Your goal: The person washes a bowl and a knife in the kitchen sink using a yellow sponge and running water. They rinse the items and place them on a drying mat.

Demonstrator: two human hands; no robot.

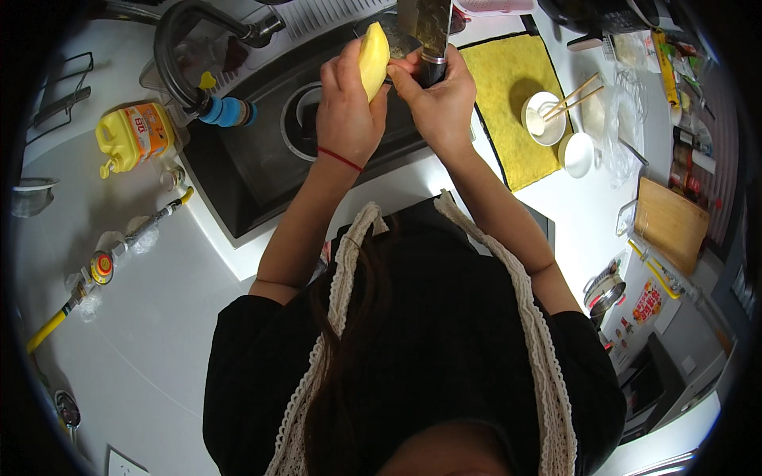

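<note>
My left hand (351, 107), with a red cord at its wrist, is closed around a pale yellow peeled potato (374, 62). The potato is held lengthwise, pointing away from me. In my right hand (445, 104) is the dark handle of a kitchen knife (433, 27); its broad blade points away from me, and the picture's top edge cuts off its tip. The fingertips of both hands are close together beside the potato. Below them lies a dark sink (238, 190) with a round drain (290, 128), partly hidden by my left hand.
A dark faucet (164, 53) with a blue nozzle (223, 112) arches over the sink's left side. Left of it stands a yellow detergent bottle (128, 137). On the right, a yellow mat (500, 119) bears a white bowl (545, 134) with chopsticks (574, 95). A wooden cutting board (670, 226) stands farther right.
</note>
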